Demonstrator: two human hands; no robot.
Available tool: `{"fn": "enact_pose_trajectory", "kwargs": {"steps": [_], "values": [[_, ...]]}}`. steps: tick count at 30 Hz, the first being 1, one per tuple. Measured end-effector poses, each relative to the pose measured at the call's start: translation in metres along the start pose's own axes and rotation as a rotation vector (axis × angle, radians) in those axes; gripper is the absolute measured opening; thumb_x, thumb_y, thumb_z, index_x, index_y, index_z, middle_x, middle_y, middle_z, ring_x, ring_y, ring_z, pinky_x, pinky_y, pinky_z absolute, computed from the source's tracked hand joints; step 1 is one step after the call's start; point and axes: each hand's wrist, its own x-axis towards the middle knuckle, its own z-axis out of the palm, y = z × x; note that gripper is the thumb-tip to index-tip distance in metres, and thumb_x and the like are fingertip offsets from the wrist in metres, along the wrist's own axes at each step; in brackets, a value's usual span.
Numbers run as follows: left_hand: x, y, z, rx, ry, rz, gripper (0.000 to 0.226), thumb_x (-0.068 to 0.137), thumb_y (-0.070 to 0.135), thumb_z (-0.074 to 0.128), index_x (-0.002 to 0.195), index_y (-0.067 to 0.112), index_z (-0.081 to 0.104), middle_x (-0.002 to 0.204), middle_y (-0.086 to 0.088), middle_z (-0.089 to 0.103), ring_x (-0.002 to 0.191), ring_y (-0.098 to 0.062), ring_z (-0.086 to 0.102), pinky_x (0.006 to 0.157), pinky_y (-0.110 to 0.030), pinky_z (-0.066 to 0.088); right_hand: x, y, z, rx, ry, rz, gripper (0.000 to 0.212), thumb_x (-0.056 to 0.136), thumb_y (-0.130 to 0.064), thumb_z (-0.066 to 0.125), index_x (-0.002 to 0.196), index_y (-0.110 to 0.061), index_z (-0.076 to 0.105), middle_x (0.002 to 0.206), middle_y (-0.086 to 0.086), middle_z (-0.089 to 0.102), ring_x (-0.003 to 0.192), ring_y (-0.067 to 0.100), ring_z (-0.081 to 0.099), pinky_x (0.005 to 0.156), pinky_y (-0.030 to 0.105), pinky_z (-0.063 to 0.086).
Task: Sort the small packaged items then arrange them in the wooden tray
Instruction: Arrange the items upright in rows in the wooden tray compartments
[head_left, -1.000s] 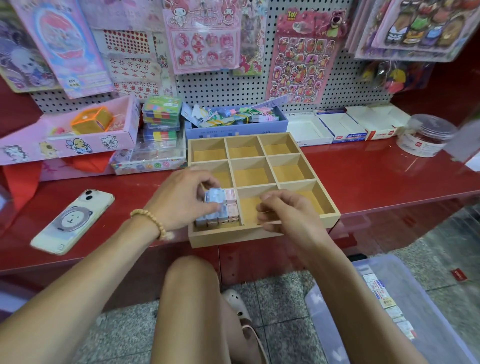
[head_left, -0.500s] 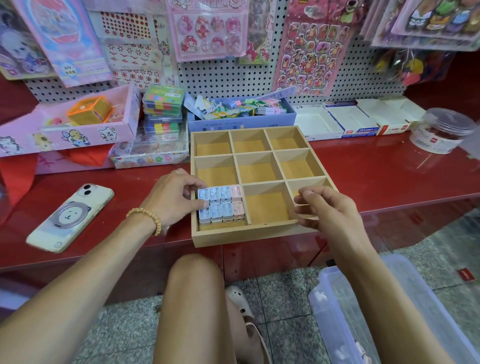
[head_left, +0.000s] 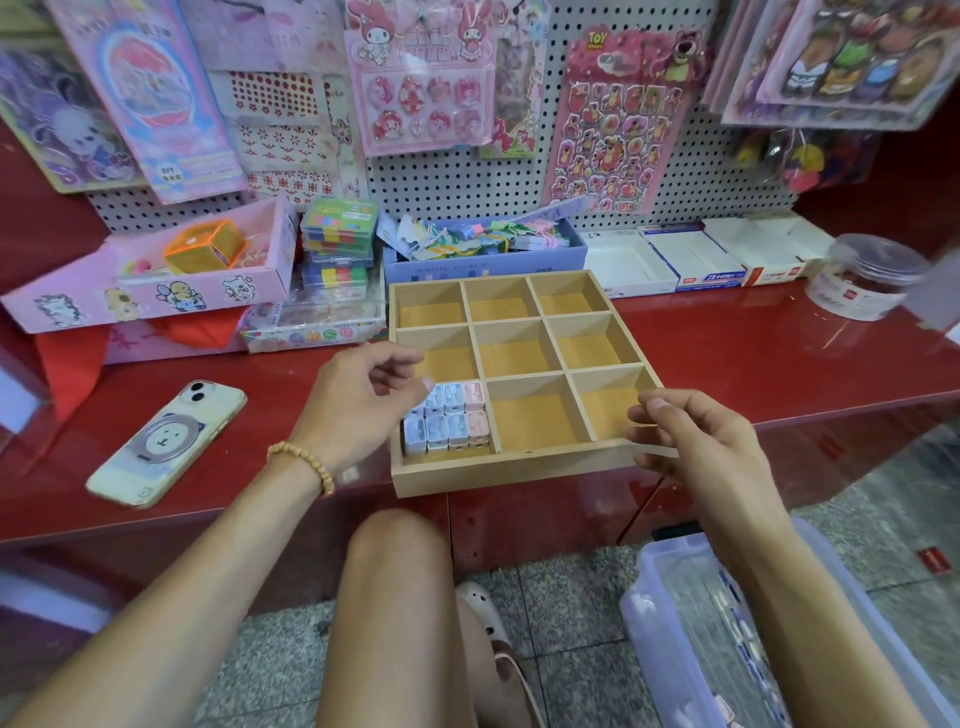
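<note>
A wooden tray with nine compartments lies on the red counter. Its near-left compartment holds several small packaged items, pale blue ones and two pink ones at the right, standing in tight rows. The other compartments hold nothing. My left hand hovers just left of those items with loosely curled fingers, one fingertip close to the top row, holding nothing. My right hand hangs over the tray's near-right corner, fingers loosely curled, with nothing seen in it.
A phone lies left of the tray. Behind the tray stand a blue box of clips, a pink box, stacked colourful cases, white boxes and a clear jar. A clear bin sits on the floor at right, my knee below.
My right hand moved from the near-middle compartment rightward to the tray's near-right corner. My left hand lifted off the packed items and drew back slightly to the left.
</note>
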Motion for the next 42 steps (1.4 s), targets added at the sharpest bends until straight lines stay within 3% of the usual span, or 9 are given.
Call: {"fn": "enact_pose_trajectory", "kwargs": {"steps": [5,9,13,15,25,30,34,38,42], "values": [[-0.036,0.036,0.025,-0.285,0.023,-0.056,0.021,0.087,0.009,0.067,0.099,0.026,0.068,0.083,0.004,0.064,0.085,-0.017,0.065,0.077,-0.034,0.056,-0.021,-0.003,-0.032,-0.021,0.054,-0.034,0.014,0.099,-0.014,0.057,0.098,-0.013,0.071,0.098,0.014,0.074,0.086,0.023,0.07,0.077,0.038,0.056],[-0.073,0.066,0.058,-0.407,-0.056,-0.097,0.017,0.093,0.007,0.06,0.103,0.019,0.065,0.089,-0.005,0.066,0.082,-0.012,0.064,0.066,-0.022,0.056,-0.042,0.001,-0.07,-0.034,0.108,-0.063,0.013,0.098,-0.014,0.059,0.096,-0.015,0.071,0.096,0.015,0.075,0.092,0.026,0.071,0.074,0.031,0.056],[-0.107,0.085,0.096,-0.441,-0.139,-0.138,0.014,0.095,0.011,0.058,0.099,0.023,0.064,0.09,0.002,0.065,0.085,-0.01,0.065,0.07,-0.026,0.057,-0.065,0.016,-0.118,-0.06,0.165,-0.06,0.014,0.099,-0.016,0.059,0.094,-0.019,0.072,0.098,0.012,0.073,0.094,0.024,0.068,0.083,0.039,0.057],[-0.123,0.091,0.117,-0.424,-0.194,-0.154,0.014,0.096,0.012,0.057,0.098,0.024,0.064,0.09,0.001,0.065,0.084,-0.009,0.065,0.073,-0.028,0.057,-0.079,0.024,-0.141,-0.046,0.196,-0.037,0.014,0.1,-0.014,0.057,0.096,-0.016,0.07,0.099,0.014,0.072,0.09,0.02,0.067,0.077,0.034,0.057],[-0.17,0.096,0.237,-0.187,-0.535,-0.166,0.011,0.097,0.021,0.055,0.101,0.023,0.066,0.091,-0.001,0.067,0.079,-0.015,0.063,0.074,-0.035,0.053,-0.121,0.104,-0.229,-0.037,0.364,0.085,0.02,0.098,-0.007,0.055,0.087,-0.018,0.067,0.083,0.014,0.063,0.076,0.024,0.058,0.069,0.038,0.046],[-0.166,0.074,0.304,-0.042,-0.713,-0.129,0.01,0.097,0.023,0.055,0.097,0.027,0.064,0.095,0.009,0.066,0.093,-0.012,0.065,0.085,-0.034,0.054,-0.105,0.173,-0.248,-0.108,0.384,0.21,0.019,0.097,-0.011,0.058,0.083,-0.021,0.063,0.075,0.004,0.061,0.072,0.024,0.057,0.067,0.041,0.046],[-0.148,0.05,0.354,0.102,-0.805,-0.081,0.009,0.098,0.027,0.053,0.096,0.029,0.062,0.087,0.012,0.064,0.081,-0.011,0.061,0.078,-0.03,0.051,-0.084,0.231,-0.256,-0.226,0.39,0.322,0.024,0.096,-0.014,0.058,0.075,-0.026,0.059,0.064,-0.007,0.056,0.06,0.013,0.05,0.064,0.033,0.04],[-0.117,0.021,0.405,0.281,-0.87,0.032,0.02,0.099,0.024,0.052,0.111,0.014,0.063,0.097,0.006,0.063,0.086,-0.01,0.062,0.079,-0.019,0.042,-0.065,0.299,-0.257,-0.358,0.378,0.457,0.013,0.089,-0.024,0.055,0.077,-0.021,0.06,0.07,-0.004,0.063,0.069,0.021,0.059,0.07,0.041,0.05],[-0.096,-0.025,0.445,0.515,-0.995,0.256,0.029,0.099,0.029,0.051,0.117,0.01,0.063,0.113,-0.007,0.06,0.1,-0.025,0.062,0.09,-0.032,0.043,-0.057,0.366,-0.248,-0.467,0.3,0.631,0.011,0.092,-0.021,0.057,0.09,-0.012,0.063,0.086,0.008,0.065,0.084,0.03,0.061,0.076,0.037,0.048]]}}
